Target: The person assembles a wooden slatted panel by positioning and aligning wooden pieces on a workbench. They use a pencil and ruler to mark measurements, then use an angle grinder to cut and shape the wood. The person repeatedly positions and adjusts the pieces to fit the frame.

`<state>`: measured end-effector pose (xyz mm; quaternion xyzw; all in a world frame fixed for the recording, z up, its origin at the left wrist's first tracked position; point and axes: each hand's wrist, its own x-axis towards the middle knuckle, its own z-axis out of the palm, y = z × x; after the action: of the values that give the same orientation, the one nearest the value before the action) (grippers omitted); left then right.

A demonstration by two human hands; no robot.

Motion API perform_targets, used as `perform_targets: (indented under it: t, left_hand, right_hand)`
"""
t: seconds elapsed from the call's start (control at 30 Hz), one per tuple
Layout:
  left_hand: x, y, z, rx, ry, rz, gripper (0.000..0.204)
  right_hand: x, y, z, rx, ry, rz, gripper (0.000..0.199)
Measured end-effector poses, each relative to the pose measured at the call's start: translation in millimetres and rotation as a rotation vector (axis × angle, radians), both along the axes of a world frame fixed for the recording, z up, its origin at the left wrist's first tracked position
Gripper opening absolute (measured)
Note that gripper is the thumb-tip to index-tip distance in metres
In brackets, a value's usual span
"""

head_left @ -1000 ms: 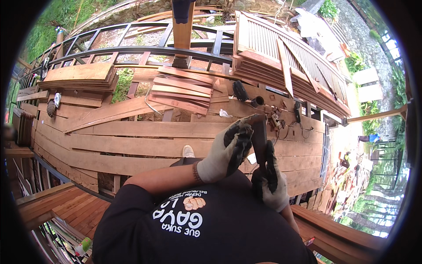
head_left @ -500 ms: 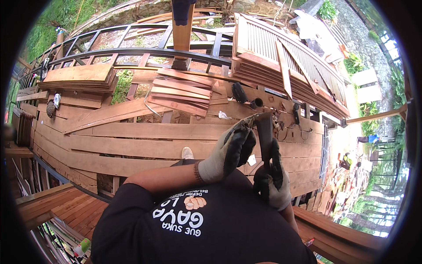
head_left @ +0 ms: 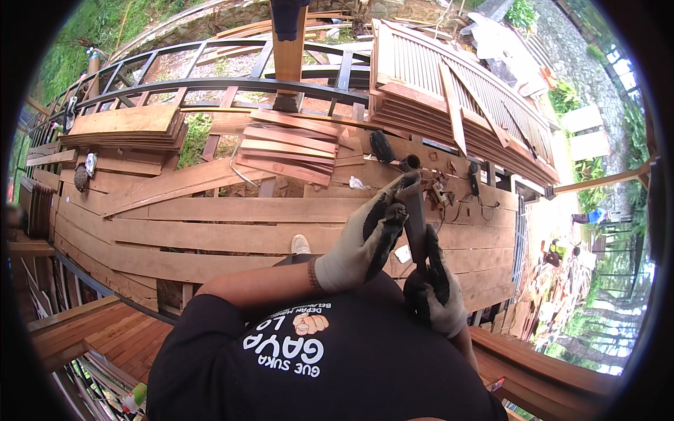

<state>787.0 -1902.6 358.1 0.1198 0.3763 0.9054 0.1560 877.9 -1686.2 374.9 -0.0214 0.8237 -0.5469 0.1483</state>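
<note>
- Left hand [head_left: 365, 235], in a pale work glove with dark palm and fingers, is wrapped around the upper part of a dark tube [head_left: 414, 217] that I'm seeing held upright in front of the chest. Fingers curled in, gripping it near the top.
- Right hand [head_left: 435, 288], same kind of glove, is clamped on the lower end of that same tube, fingers closed round it. So both hands sit on the one piece, left above right, nearly touching.
- The tube's open round end [head_left: 411, 163] pointing up and away from me; can't tell what it's made of.
- Below the hands is my black T-shirt [head_left: 316, 365] with white print, and one light shoe [head_left: 300, 244] poking out on the boards.
- Underfoot is a deck of long reddish wooden planks [head_left: 210, 235], some laid loose at angles.
- Just past the tube there's a clutter of small tools and cables [head_left: 456, 193] on the planks, too small to sort out.
- Short stacked boards [head_left: 291, 147] lie ahead, another plank stack [head_left: 126, 126] to the left, and a big slatted wooden panel [head_left: 456, 105] leans on the right.
- A dark metal railing [head_left: 210, 81] curves along the far edge, with grass beyond.
</note>
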Motion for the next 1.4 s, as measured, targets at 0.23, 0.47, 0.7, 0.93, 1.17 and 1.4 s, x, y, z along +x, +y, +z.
perform_targets:
  t: [0.23, 0.47, 0.7, 0.93, 1.17, 1.4]
  left_hand:
    - [3, -1, -8, 0.003, -0.152, 0.031, 0.050]
    - [2, 3, -29, 0.080, -0.231, 0.009, 0.044]
    - [1, 7, -15, 0.313, -0.244, -0.036, 0.030]
    - [-4, 3, -10, 0.033, -0.184, 0.021, 0.045]
    - [-2, 2, 1, 0.045, -0.026, 0.087, 0.061]
    - [5, -9, 1, -0.126, 0.099, 0.081, 0.066]
  right_hand:
    - [-7, -17, 7, 0.127, 0.102, 0.047, 0.058]
    - [-7, -27, 5, 0.207, 0.208, -0.014, 0.059]
    - [-7, -25, 2, -0.063, 0.066, -0.118, 0.045]
    - [-4, -6, 6, -0.199, -0.082, -0.026, 0.054]
    - [4, -1, -3, -0.063, -0.008, -0.042, 0.047]
    - [5, -11, 10, 0.074, 0.219, 0.045, 0.050]
